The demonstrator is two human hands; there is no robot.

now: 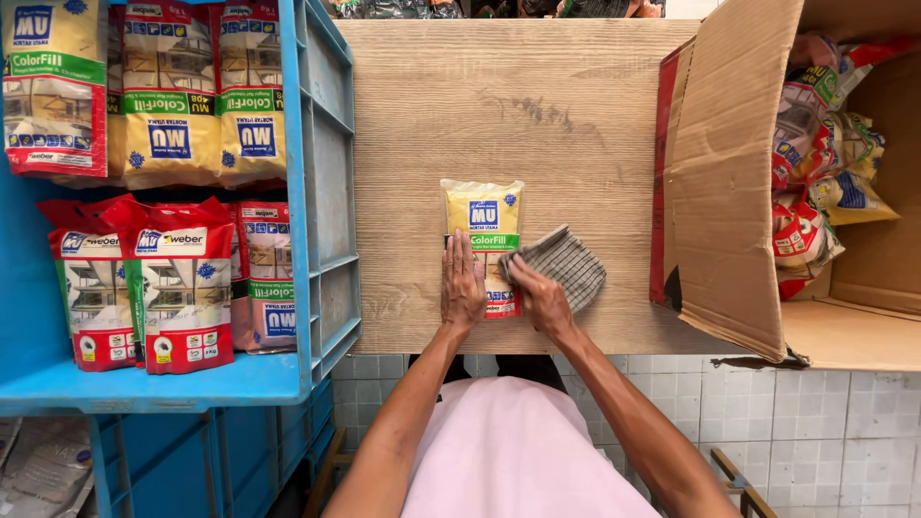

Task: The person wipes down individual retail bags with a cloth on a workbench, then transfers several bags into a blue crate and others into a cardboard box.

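A yellow pouch (484, 216) with a green band and a red bottom lies flat on the wooden tabletop (499, 105). My left hand (462, 288) rests flat on the pouch's lower left part, fingers together and pointing away from me. My right hand (537, 295) grips a grey checked cloth (568, 264) and presses it against the pouch's right edge. The lower part of the pouch is hidden under both hands.
A blue plastic crate (321, 192) at the left holds yellow pouches and red-topped pouches. At the right an open cardboard box (729, 182) lies on its side with several more pouches inside. Tiled floor shows below the table's near edge.
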